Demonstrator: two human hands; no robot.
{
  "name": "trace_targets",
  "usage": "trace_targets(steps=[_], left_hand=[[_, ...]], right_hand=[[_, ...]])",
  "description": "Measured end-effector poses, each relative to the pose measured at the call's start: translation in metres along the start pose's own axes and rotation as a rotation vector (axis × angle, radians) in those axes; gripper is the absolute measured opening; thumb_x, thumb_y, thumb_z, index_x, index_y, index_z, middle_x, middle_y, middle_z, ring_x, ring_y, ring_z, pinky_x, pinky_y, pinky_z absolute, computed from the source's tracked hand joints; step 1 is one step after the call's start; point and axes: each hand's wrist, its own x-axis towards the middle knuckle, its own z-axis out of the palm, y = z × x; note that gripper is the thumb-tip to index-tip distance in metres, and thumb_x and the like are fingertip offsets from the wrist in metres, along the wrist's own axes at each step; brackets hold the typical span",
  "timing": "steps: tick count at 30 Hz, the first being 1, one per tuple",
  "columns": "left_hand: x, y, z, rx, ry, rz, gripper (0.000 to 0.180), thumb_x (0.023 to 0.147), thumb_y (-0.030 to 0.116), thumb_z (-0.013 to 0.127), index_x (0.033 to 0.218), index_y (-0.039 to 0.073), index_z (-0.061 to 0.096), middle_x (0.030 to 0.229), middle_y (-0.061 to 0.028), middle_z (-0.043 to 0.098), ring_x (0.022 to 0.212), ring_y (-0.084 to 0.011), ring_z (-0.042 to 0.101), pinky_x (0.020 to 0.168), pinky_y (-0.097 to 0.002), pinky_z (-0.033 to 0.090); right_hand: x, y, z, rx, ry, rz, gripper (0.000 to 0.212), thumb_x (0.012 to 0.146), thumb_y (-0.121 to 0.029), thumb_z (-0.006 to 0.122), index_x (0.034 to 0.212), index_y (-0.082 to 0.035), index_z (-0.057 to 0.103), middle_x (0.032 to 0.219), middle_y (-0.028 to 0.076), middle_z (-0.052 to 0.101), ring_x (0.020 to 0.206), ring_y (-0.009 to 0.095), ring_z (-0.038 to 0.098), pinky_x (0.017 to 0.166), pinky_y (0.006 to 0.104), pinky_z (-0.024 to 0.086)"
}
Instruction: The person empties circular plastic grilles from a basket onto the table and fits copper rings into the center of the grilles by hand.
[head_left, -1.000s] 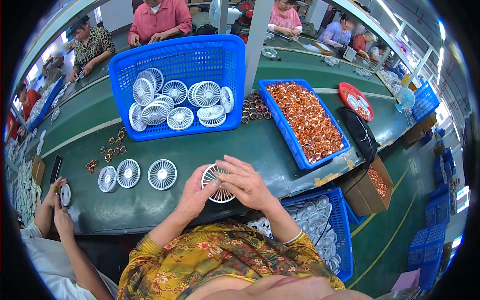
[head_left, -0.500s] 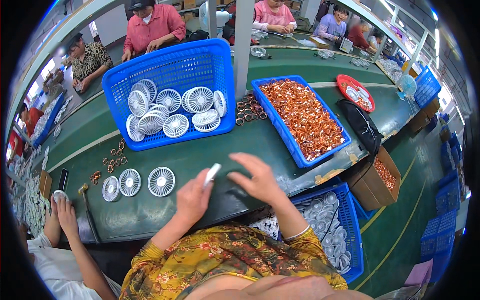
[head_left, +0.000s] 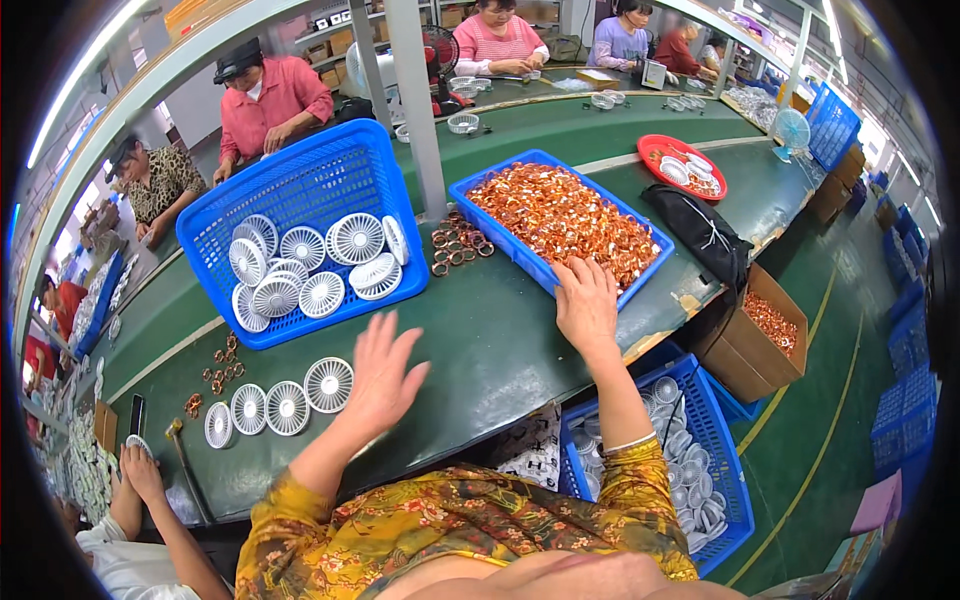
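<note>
My left hand (head_left: 383, 378) is open above the green bench, fingers spread, with nothing in it. Just left of it lies a round white slotted plastic cover (head_left: 328, 385), the right end of a row with several like it, such as the slotted cover (head_left: 287, 408). My right hand (head_left: 588, 308) reaches over the near rim of a blue tray (head_left: 520, 249) heaped with shiny copper-coloured rings (head_left: 565, 215). Its fingers are stretched out, their tips at the rings, and I see nothing gripped. Whether a ring lies under the fingertips is hidden.
A tilted blue basket (head_left: 290, 180) holds more white covers. Loose copper rings (head_left: 458, 243) lie between basket and tray. A hammer (head_left: 187, 470) and a co-worker's hands (head_left: 142, 470) are at left. A black bag (head_left: 700, 230) and red dish (head_left: 683, 167) stand right.
My left hand has let go of a white cover, which now lies at the right end of the row. My right hand has moved right to the ring tray. The view has shifted.
</note>
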Motion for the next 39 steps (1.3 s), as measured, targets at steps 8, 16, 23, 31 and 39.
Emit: trace_targets(steps=[8, 16, 23, 31, 39], left_hand=[[0.183, 0.05, 0.074, -0.235, 0.068, 0.289, 0.043, 0.089, 0.029, 0.058, 0.123, 0.003, 0.048, 0.132, -0.0269, 0.043, 0.124, -0.0416, 0.041, 0.103, -0.0466, 0.034], [0.28, 0.076, 0.149, -0.02, -0.11, -0.043, 0.066, 0.085, 0.053, 0.048, 0.138, 0.014, 0.04, 0.128, -0.0314, 0.043, 0.119, -0.0423, 0.043, 0.099, -0.0516, 0.035], [0.298, 0.111, 0.163, -0.05, -0.306, 0.045, 0.06, 0.087, 0.055, 0.043, 0.136, 0.02, 0.041, 0.136, -0.0298, 0.039, 0.12, -0.0425, 0.047, 0.097, -0.0517, 0.039], [0.328, 0.128, 0.176, -0.168, -0.28, -0.251, 0.065, 0.085, 0.055, 0.052, 0.137, 0.016, 0.043, 0.142, -0.0239, 0.03, 0.13, -0.0447, 0.03, 0.101, -0.0554, 0.036], [0.346, 0.13, 0.186, -0.21, -0.417, -0.179, 0.057, 0.092, 0.054, 0.03, 0.133, 0.019, 0.05, 0.142, -0.0071, 0.043, 0.135, -0.0378, 0.029, 0.105, -0.058, 0.022]], right_hand=[[0.009, 0.04, 0.002, 0.069, -0.122, 0.102, 0.027, 0.082, -0.022, 0.063, 0.108, -0.013, 0.065, 0.123, 0.013, 0.056, 0.121, 0.035, 0.045, 0.101, 0.0549, 0.032], [0.016, 0.028, -0.001, 0.052, -0.186, 0.215, 0.016, 0.087, -0.019, 0.057, 0.093, -0.005, 0.058, 0.089, 0.019, 0.06, 0.086, 0.037, 0.061, 0.074, 0.0482, 0.05], [0.006, 0.037, -0.02, 0.036, -0.136, 0.356, 0.023, 0.085, -0.02, 0.06, 0.102, -0.004, 0.061, 0.097, 0.017, 0.065, 0.086, 0.035, 0.064, 0.076, 0.0446, 0.05], [0.044, 0.077, -0.02, 0.135, -0.221, 0.615, 0.06, 0.087, -0.045, 0.052, 0.124, 0.002, 0.051, 0.114, 0.03, 0.058, 0.109, 0.041, 0.056, 0.096, 0.0463, 0.041], [0.094, 0.105, 0.057, 0.359, -0.183, 0.924, 0.06, 0.092, -0.05, 0.036, 0.136, -0.011, 0.045, 0.133, 0.026, 0.048, 0.124, 0.043, 0.043, 0.105, 0.0492, 0.032]])
